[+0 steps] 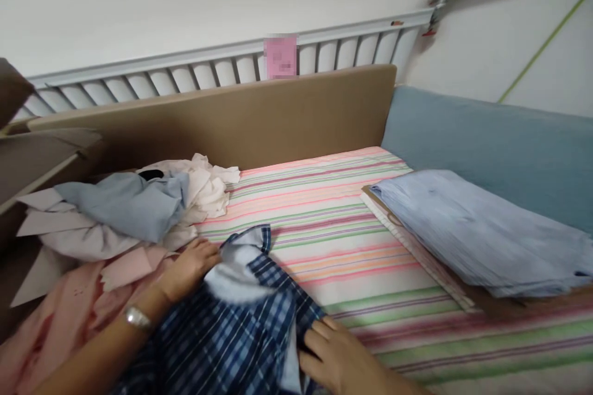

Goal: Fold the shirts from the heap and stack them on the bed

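A dark blue plaid shirt (222, 339) with a pale lining lies spread before me at the bottom of the view, its collar area blurred. My left hand (197, 262), with a silver watch (138, 317) at the wrist, is closed on the shirt's upper left edge. Closed fingers of my right hand (340, 352) hold its lower right side, near a pale strip of the front edge. Just left of the shirt lies a pink garment (69, 315), partly behind my left forearm.
Light blue (125, 200) and white garments (210, 185) are heaped at the left. Folded pale blue clothing (472, 228) lies at the right on the striped sheet (324, 216). A brown panel (259, 114) and a blue padded panel (491, 142) border the bed, with a radiator (185, 74) behind.
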`<state>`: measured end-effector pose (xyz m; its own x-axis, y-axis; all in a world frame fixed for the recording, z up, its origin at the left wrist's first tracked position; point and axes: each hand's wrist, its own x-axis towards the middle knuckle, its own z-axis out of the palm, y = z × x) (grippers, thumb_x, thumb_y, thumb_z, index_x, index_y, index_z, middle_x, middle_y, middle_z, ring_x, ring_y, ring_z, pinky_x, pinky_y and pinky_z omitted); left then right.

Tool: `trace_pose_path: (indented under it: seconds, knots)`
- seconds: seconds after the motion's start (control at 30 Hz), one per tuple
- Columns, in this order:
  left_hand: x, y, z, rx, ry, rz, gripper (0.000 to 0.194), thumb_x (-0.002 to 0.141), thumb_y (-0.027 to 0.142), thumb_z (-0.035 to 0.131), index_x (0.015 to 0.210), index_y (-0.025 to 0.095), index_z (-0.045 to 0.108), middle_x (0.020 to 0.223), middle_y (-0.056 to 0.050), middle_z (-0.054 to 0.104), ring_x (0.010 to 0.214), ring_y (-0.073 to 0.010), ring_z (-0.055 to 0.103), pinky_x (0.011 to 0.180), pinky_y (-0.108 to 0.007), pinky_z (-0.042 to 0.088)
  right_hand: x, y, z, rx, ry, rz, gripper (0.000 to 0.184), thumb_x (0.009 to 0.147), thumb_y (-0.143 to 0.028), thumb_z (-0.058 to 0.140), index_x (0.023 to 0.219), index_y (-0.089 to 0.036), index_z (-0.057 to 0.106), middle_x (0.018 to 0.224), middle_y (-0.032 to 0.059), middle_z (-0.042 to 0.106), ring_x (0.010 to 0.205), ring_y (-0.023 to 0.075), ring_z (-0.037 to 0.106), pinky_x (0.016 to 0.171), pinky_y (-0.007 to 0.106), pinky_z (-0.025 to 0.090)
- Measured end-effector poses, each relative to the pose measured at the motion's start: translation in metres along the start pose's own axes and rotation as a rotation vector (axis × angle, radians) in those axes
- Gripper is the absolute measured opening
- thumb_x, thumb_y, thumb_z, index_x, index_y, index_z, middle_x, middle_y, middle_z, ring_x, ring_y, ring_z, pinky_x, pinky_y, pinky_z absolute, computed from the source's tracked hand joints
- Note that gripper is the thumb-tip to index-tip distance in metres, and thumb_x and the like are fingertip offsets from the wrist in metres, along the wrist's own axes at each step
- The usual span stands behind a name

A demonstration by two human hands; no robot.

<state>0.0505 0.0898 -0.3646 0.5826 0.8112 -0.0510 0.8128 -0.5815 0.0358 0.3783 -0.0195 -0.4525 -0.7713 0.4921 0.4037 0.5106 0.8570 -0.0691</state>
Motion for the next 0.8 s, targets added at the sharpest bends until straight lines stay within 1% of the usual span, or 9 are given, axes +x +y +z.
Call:
trace_pose_path:
  seconds: [0.1, 0.2, 0.33, 0.4, 0.47, 0.57, 0.63, 0.73, 0.8]
  knots:
    - [-0.062, -0.005, 0.029, -0.068, -0.004, -0.156, 0.041, 0.082, 0.011, 0.042, 0.108, 0.035, 0.064, 0.120, -0.001, 0.062, 0.110, -0.0198, 0.053, 0.104, -0.042, 0.029, -0.005, -0.012, 0.002, 0.056, -0.033, -0.044, 0.007, 0.086, -0.032, 0.054, 0.086, -0.027, 0.059, 0.068, -0.0027, 0.058, 0.064, 0.0152, 0.050, 0.060, 0.029, 0.040]
    - [-0.084, -0.002, 0.036, -0.084, 0.137, -0.302, 0.045, 0.081, 0.011, 0.040, 0.114, 0.034, 0.061, 0.130, -0.002, 0.056, 0.117, -0.0224, 0.050, 0.105, -0.044, 0.031, 0.002, -0.014, -0.028, 0.245, -0.101, 0.082, 0.011, 0.088, -0.029, 0.051, 0.091, -0.028, 0.062, 0.078, -0.0008, 0.064, 0.074, 0.0147, 0.056, 0.067, 0.027, 0.043]
    - [-0.061, 0.018, 0.021, -0.150, 0.404, -0.383, 0.037, 0.086, 0.018, 0.035, 0.112, 0.022, 0.062, 0.121, -0.008, 0.061, 0.113, -0.0216, 0.053, 0.102, -0.041, 0.037, 0.019, -0.011, -0.059, 0.340, -0.062, 0.303, 0.027, 0.090, -0.022, 0.045, 0.112, -0.026, 0.061, 0.107, 0.0049, 0.066, 0.099, 0.0177, 0.059, 0.089, 0.034, 0.046]
    - [-0.038, 0.036, 0.017, -0.218, 0.442, -0.390, 0.038, 0.086, 0.018, 0.035, 0.115, 0.020, 0.059, 0.121, -0.008, 0.060, 0.113, -0.0202, 0.053, 0.102, -0.038, 0.038, 0.025, -0.015, -0.055, 0.321, -0.071, 0.334, 0.037, 0.089, -0.027, 0.050, 0.126, -0.026, 0.054, 0.128, 0.0073, 0.057, 0.119, 0.0223, 0.050, 0.102, 0.042, 0.039]
    - [-0.014, 0.055, 0.020, -0.251, 0.402, -0.402, 0.040, 0.084, 0.020, 0.042, 0.122, 0.019, 0.054, 0.126, -0.009, 0.057, 0.117, -0.0215, 0.050, 0.103, -0.038, 0.037, 0.030, -0.023, -0.044, 0.324, -0.126, 0.323, 0.048, 0.086, -0.031, 0.055, 0.133, -0.026, 0.047, 0.140, 0.0072, 0.046, 0.130, 0.0252, 0.038, 0.109, 0.048, 0.031]
    - [0.016, 0.080, 0.029, -0.246, 0.303, -0.388, 0.047, 0.076, 0.019, 0.055, 0.124, 0.020, 0.054, 0.131, -0.009, 0.054, 0.122, -0.0249, 0.045, 0.105, -0.042, 0.033, 0.032, -0.036, -0.032, 0.378, -0.180, 0.321, 0.049, 0.084, -0.030, 0.059, 0.132, -0.026, 0.049, 0.140, 0.0065, 0.045, 0.132, 0.0247, 0.036, 0.111, 0.049, 0.027]
    - [0.028, 0.088, 0.032, -0.243, 0.270, -0.326, 0.036, 0.077, 0.017, 0.055, 0.111, 0.023, 0.063, 0.125, -0.007, 0.059, 0.118, -0.0243, 0.048, 0.105, -0.044, 0.030, 0.032, -0.041, -0.031, 0.390, -0.158, 0.338, 0.043, 0.085, -0.029, 0.057, 0.128, -0.025, 0.053, 0.137, 0.0069, 0.049, 0.131, 0.0238, 0.038, 0.111, 0.048, 0.028]
    - [0.032, 0.084, 0.029, -0.270, 0.350, -0.230, 0.022, 0.083, 0.019, 0.052, 0.093, 0.025, 0.070, 0.111, -0.005, 0.066, 0.107, -0.0218, 0.054, 0.100, -0.044, 0.034, 0.029, -0.035, -0.034, 0.359, -0.077, 0.361, 0.037, 0.088, -0.028, 0.051, 0.125, -0.022, 0.056, 0.135, 0.0081, 0.051, 0.129, 0.0232, 0.041, 0.110, 0.048, 0.030]
    - [0.024, 0.074, 0.028, -0.307, 0.455, -0.171, 0.021, 0.084, 0.021, 0.052, 0.093, 0.025, 0.070, 0.109, -0.005, 0.067, 0.104, -0.0210, 0.055, 0.095, -0.042, 0.039, 0.027, -0.028, -0.034, 0.336, -0.027, 0.366, 0.036, 0.089, -0.029, 0.049, 0.125, -0.022, 0.056, 0.135, 0.0081, 0.051, 0.128, 0.0229, 0.042, 0.109, 0.048, 0.032]
